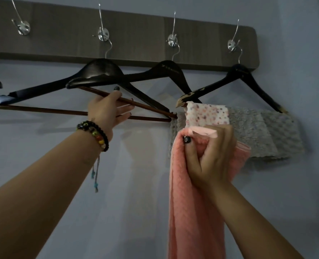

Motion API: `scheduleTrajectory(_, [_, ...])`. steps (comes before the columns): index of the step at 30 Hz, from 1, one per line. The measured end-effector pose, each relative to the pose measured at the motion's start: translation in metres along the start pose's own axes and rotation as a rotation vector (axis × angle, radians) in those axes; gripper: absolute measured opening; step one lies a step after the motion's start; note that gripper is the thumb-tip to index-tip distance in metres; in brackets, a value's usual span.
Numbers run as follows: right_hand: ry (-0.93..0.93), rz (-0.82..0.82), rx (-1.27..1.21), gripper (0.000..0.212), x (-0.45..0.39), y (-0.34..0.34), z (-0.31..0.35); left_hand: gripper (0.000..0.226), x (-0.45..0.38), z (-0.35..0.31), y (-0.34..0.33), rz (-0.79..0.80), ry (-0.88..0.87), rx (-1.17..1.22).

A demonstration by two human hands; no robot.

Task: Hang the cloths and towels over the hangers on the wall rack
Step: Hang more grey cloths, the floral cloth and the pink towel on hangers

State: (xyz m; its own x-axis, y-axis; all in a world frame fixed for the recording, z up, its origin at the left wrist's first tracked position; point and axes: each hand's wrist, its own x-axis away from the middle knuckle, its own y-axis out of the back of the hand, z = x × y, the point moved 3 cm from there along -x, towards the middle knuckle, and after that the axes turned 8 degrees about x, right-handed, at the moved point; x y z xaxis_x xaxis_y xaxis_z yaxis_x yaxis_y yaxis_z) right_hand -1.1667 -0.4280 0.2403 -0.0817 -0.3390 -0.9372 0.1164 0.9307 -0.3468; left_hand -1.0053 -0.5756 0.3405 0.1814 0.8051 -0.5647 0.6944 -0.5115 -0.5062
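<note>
Pink towel [190,193] hangs down in long folds from the right hand [209,156], whose fingers and thumb are curled tight round its bunched top edge. That edge is held up just below the spotted cloth [207,114] and in front of the grey towel [267,131], both of which are draped over the bar of the right hanger [244,79].

Left hand [108,111] reaches up to the middle hanger [155,73], its thumb over the brown crossbar [132,102] and its fingers, nearly straight, underneath, so the bar sits between them. A beaded bracelet [93,133] circles that wrist, with a thin cord dangling from it.

Another bare black hanger [91,75] hangs left of it, overlapping the middle one, its own crossbar running lower and nearly level. The tip of one more hanger shows at the far left edge.

All hang by wire from shiny metal hooks [103,34] on a dark wooden rack [136,34] fixed to a pale bluish wall [136,184].
</note>
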Motion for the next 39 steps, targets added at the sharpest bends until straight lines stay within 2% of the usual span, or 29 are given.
scheduleTrajectory(6, [0.099, -0.013, -0.010, 0.031, -0.051, -0.028, 0.029, 0.005, 0.012, -0.028, 0.001, 0.106, -0.128, -0.042])
scheduleTrajectory(13, [-0.083, -0.202, -0.223, 0.037, -0.141, -0.079, 0.068, 0.017, 0.021, -0.043, 0.003, 0.219, -0.189, -0.179])
scheduleTrajectory(16, [-0.090, -0.210, -0.313, 0.038, -0.155, -0.097, 0.074, 0.009, 0.028, -0.045, 0.005, 0.269, -0.233, -0.254])
scheduleTrajectory(19, [-0.071, -0.184, -0.307, 0.044, -0.155, -0.108, 0.073, 0.008, 0.032, -0.044, 0.010, 0.302, -0.184, -0.247])
scheduleTrajectory(21, [-0.075, -0.163, -0.324, 0.039, -0.151, -0.110, 0.070, 0.011, 0.033, -0.040, 0.014, 0.322, -0.132, -0.233])
scheduleTrajectory(23, [-0.043, -0.048, -0.398, 0.027, -0.146, -0.110, 0.069, 0.016, 0.035, -0.037, 0.016, 0.367, -0.123, -0.217])
scheduleTrajectory(25, [-0.012, 0.104, -0.364, 0.024, -0.141, -0.110, 0.070, 0.021, 0.034, -0.034, 0.018, 0.414, -0.159, -0.230])
scheduleTrajectory(30, [0.019, 0.493, -0.351, 0.035, -0.124, -0.099, 0.070, 0.037, 0.022, -0.034, 0.020, 0.384, -0.423, -0.386])
scheduleTrajectory(35, [-0.082, 0.914, -0.417, 0.062, -0.118, -0.088, 0.066, 0.021, 0.019, -0.036, 0.016, 0.280, -0.644, -0.480])
scheduleTrajectory(37, [-0.152, 1.007, -0.389, 0.070, -0.122, -0.083, 0.065, 0.023, 0.020, -0.032, 0.013, 0.285, -0.670, -0.500])
scheduleTrajectory(39, [-0.179, 1.044, -0.376, 0.068, -0.124, -0.081, 0.065, 0.040, 0.020, -0.027, 0.010, 0.289, -0.602, -0.410])
